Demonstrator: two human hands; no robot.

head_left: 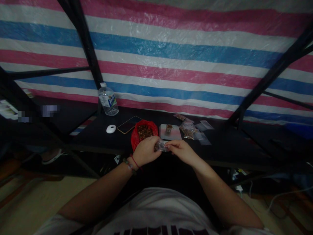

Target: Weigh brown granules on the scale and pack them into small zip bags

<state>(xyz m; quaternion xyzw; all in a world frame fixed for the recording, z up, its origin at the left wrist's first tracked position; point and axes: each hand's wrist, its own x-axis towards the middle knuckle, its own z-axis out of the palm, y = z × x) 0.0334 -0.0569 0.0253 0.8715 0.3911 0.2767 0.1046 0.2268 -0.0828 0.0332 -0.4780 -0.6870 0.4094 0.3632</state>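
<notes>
A small clear plastic bag [161, 146] with brown bits inside is held between my hands at the desk's front edge. My left hand [146, 150] is closed around its filled end. The fingertips of my right hand [180, 150] pinch its other end. Just behind my left hand is a red plastic bag [156, 129], open at the top and full of brown, dried-looking pieces. A flat silver scale [177, 133] lies behind the small bag, with a little cup [168, 129] of brown bits on it. To its right are several small clear bags [187, 132], some filled with brown bits.
On the black desk [93, 140] are a phone [129, 124], a white rounded object [111, 129] and a large clear bottle [108, 99]. Black metal frame bars [85, 42] slant up on both sides. A striped plastic sheet [171, 58] hangs behind.
</notes>
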